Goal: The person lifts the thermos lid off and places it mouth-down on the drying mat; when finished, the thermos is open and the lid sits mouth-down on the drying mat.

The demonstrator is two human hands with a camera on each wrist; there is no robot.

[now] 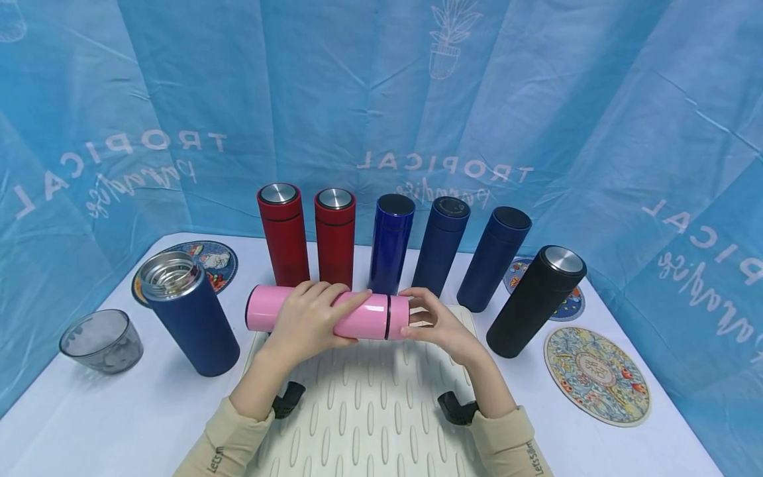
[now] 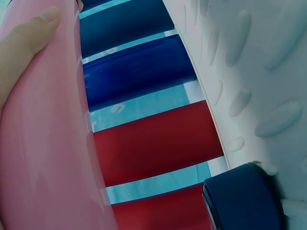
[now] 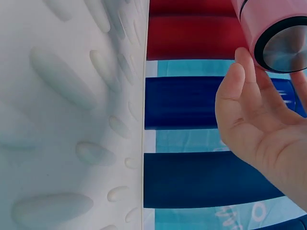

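A glossy pink thermos (image 1: 271,308) lies level in the air above the cream ridged mat (image 1: 369,397). My left hand (image 1: 310,318) grips its body from above; in the left wrist view the thumb (image 2: 31,40) lies along the pink side. At the right end, the fingers of my right hand (image 1: 438,324) sit around the pink lid (image 1: 399,317), thumb on the near side. The right wrist view shows the lid's steel top (image 3: 288,48) with a black ring, fingertips at its edge and the palm apart from it.
Behind stand two red thermoses (image 1: 336,238), several blue ones (image 1: 393,245) and a black one (image 1: 530,305) at right. At left are an open dark blue thermos (image 1: 197,324) and a glass bowl (image 1: 104,344). A dark blue cap-like cylinder (image 2: 244,199) sits on the mat. Round coasters (image 1: 596,374) lie about.
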